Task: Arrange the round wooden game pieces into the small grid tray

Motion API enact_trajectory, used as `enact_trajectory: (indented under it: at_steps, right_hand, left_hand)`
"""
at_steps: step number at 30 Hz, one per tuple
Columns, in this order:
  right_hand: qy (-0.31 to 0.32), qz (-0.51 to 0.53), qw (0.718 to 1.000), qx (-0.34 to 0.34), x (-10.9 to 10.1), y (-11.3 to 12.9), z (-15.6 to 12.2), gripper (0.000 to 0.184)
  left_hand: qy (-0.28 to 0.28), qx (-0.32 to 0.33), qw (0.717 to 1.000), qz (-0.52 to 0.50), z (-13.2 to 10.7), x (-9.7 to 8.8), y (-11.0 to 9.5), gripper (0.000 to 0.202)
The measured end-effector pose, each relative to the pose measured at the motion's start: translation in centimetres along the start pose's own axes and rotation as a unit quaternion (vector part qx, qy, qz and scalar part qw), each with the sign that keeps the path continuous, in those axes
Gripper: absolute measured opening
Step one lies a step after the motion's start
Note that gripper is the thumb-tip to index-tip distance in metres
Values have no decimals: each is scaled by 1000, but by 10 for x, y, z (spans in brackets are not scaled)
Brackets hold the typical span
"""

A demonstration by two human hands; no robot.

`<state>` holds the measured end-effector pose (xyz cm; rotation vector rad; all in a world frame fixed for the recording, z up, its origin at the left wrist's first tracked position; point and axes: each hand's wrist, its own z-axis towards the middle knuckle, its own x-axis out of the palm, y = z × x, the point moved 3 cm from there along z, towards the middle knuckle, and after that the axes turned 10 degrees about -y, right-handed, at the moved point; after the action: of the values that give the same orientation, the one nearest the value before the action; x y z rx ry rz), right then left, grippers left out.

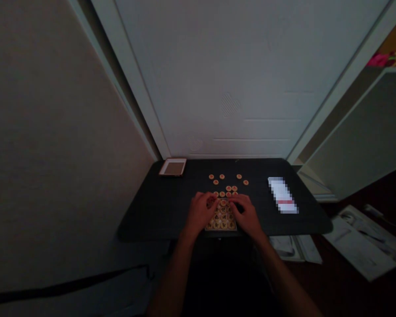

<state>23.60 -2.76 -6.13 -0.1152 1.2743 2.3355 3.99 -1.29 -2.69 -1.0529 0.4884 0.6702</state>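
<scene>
Xiangqi pieces (pixel 223 217) lie in rows in a shallow square box (pixel 221 230) at the near edge of the dark worktop (pixel 145 215), right between my hands. My left hand (pixel 202 211) is at the box's far left corner and my right hand (pixel 246 214) at its far right, both with fingers bent inward and thumbs drawn close to them. Whether either pinches a piece I cannot tell; the fingertips are too dim and small.

The nearer rows look full, mostly with dark marks, and a red-marked piece shows in the far row. So I judge that I am seating pieces in that last row. Just beyond the box I have a cluster of loose discs (pixel 229 188), with a few more scattered farther back (pixel 239 176).

The next move, I think, calls for lining up the far row so each piece sits flat, then reaching for the cluster with a light finger-and-thumb pinch. The shallow tray (pixel 175 168), perhaps the box's lid, lies well apart at the worktop's far left corner.
</scene>
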Motion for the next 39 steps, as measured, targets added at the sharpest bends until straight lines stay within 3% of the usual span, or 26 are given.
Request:
enact_trajectory:
  at_steps: [12,29,39]
  right_hand:
    - [64,-52,995,-63,11,-11,-4,22]
    - [52,-49,995,-67,11,-8,-5,23]
    - [48,-51,995,-73,11,-10,-6,24]
  left_hand:
    - [16,34,997,61,-1,8,1,10]
    - [31,60,995,68,-1,5,0,16]
    - [-5,59,993,100,-4,4,-5,14]
